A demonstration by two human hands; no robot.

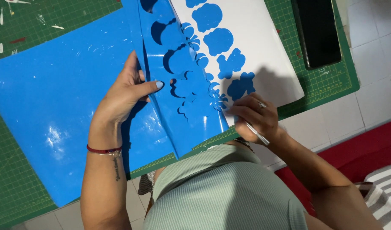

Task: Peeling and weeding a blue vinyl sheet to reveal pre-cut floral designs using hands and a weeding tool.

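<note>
A green cutting mat (17, 179) covers the bench over a pale tiled floor. On it lies a glossy blue vinyl sheet (55, 98). The left hand (127, 91) pinches a peeled strip of that vinyl (191, 106), grip closed on its folded edge and lifting it off the white backing (263, 55). Several blue flower shapes (219, 40) sit left behind on the backing, so the weeding looks well advanced, with the lowest shapes still half attached. The right hand (255, 115) has its grip closed on a thin metal tool (257, 134), fingertips at the peeling edge. A dark phone (319, 30) lies far right.
</note>
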